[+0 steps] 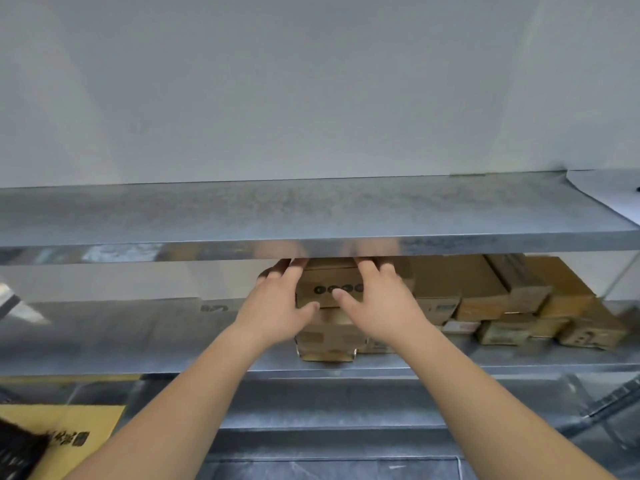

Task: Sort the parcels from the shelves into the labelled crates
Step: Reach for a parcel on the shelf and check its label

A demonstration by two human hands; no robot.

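Observation:
A small brown cardboard parcel [329,285] with a row of dark round marks on its front sits on top of another carton [327,341] on the middle metal shelf [121,341]. My left hand [280,306] holds its left side, with the thumb on the front face. My right hand [374,303] holds its right side, thumb also on the front. The fingertips of both hands reach over the top and are partly hidden under the upper shelf's edge. More brown parcels [512,299] are stacked to the right on the same shelf.
The upper metal shelf [311,216] spans the view just above my hands; a white sheet [613,192] lies at its right end. A yellow padded envelope [69,434] and a dark object [17,452] lie at the lower left. A lower shelf [329,403] runs below.

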